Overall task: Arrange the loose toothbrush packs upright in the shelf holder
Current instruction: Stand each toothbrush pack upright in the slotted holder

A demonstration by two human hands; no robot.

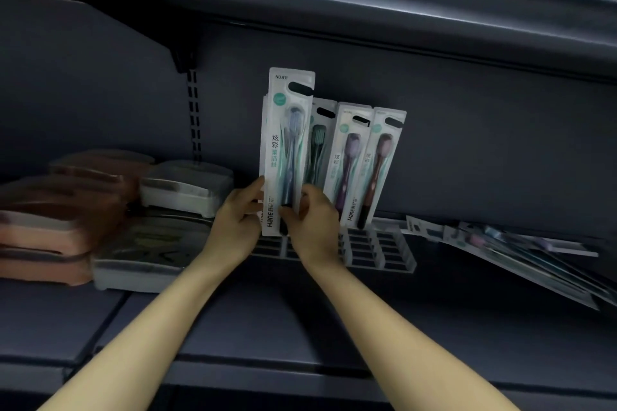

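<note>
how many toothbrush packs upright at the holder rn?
4. Blue pack, gripped by both hands at the holder's left; green behind it; purple; brown rightmost. More may hide behind the blue one. Loose pile not counted.

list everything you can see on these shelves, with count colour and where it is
held toothbrush pack: one at front, maybe more stacked behind it, white card with blue brush, upright above the holder's left end
standing toothbrush packs: three, green, purple and brown brushes, upright in the holder, right of the held pack
shelf holder: one, clear plastic with slots, on the shelf under the packs
loose toothbrush packs: a pile, count unclear, lying flat on the shelf at right
flat boxes: several, pinkish-brown and white-grey, stacked on the shelf at left
shelf: dark grey, with another shelf above
left hand: grips the held pack's left edge
right hand: grips its lower right edge
</note>
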